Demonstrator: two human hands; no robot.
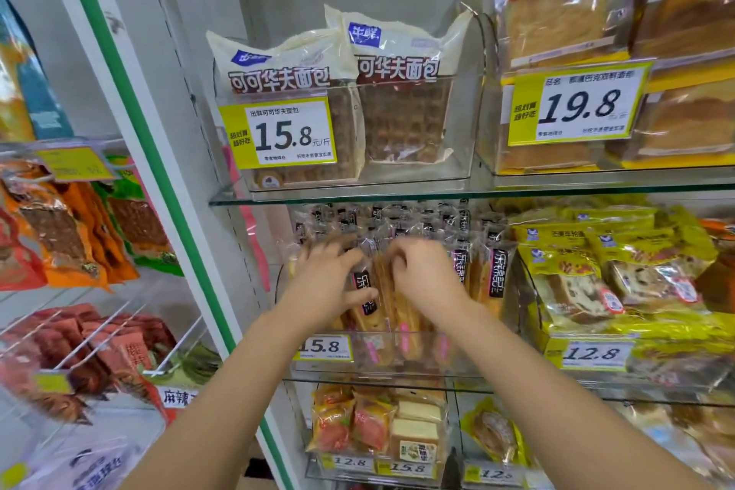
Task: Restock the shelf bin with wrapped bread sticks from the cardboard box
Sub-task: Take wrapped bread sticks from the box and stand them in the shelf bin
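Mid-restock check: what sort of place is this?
Most likely a snack or grocery shop: glass shelves hold clear bins of packaged bread, yellow price tags like 15.8 and 19.8 hang on their fronts, and wrapped bread sticks fill one bin.

A person's two forearms [222, 382] show from the lower edge of the view, both bare along their whole visible length. The left hand [330, 282] and right hand [425, 274] are bare too, their fingers blurred.

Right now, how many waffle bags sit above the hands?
2: left waffle bag behind the 15.8 price tag, right waffle bag beside it. More may hide behind.
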